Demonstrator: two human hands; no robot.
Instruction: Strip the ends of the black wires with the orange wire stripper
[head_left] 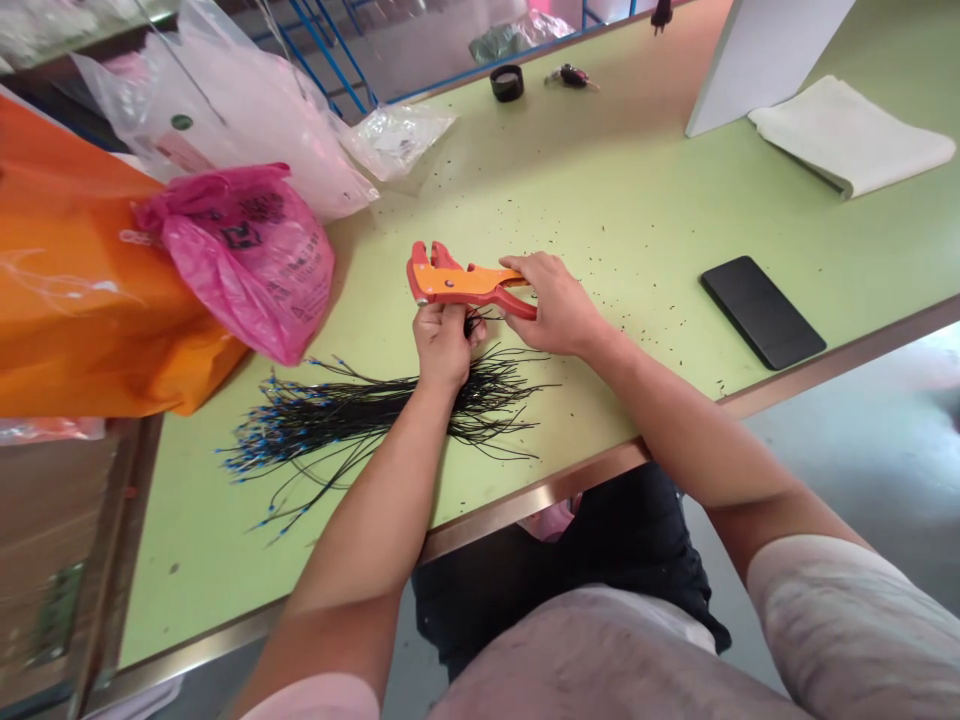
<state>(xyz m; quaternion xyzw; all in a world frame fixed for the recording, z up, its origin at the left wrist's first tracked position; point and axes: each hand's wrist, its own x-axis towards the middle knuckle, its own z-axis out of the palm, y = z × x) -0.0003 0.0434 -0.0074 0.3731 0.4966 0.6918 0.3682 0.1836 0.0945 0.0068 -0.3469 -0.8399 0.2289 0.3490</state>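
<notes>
The left hand is clamped on a few black wires just beside the orange wire stripper, which the right hand grips above the table. A slipped squeeze could nick those wires or knock the loose bundle apart. Black specks dot the green table, near a phone and a pink bag

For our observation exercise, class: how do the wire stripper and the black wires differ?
The wire stripper is one rigid orange-and-red tool; the black wires are many thin, limp strands with blue ends. The wire stripper sits raised in the right hand; most black wires lie fanned on the green table. Both meet at the left hand, which pinches a few wires.
</notes>
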